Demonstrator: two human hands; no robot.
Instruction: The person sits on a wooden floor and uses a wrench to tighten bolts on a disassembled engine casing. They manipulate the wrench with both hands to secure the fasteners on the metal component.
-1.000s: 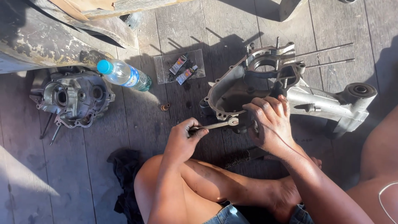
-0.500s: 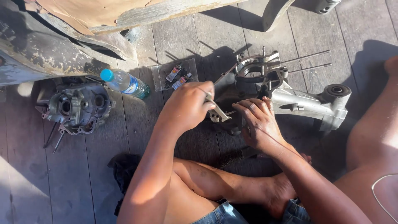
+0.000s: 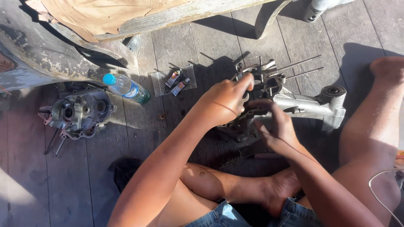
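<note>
A grey metal engine casing with a long arm [image 3: 311,107] lies on the wooden planks in front of my crossed legs. My left hand [image 3: 223,101] reaches over its left part, fingers closed at the casing's upper rim near several upright studs. Whether a tool is in that hand is hidden. My right hand [image 3: 277,128] rests on the casing's near side, its fingers curled around the dark rim. The two hands are close together, almost touching.
A second casing half [image 3: 80,111] lies at the left, beside a plastic bottle with a blue cap [image 3: 126,88]. A clear packet with small tubes [image 3: 176,82] and a small nut [image 3: 162,115] lie nearby. A dark cloth [image 3: 122,170] sits by my leg. Worn boards and a panel run along the top.
My left hand has moved up and right from the floor onto the casing's top. The metal tool it carried is no longer visible. My right hand has stayed on the casing.
</note>
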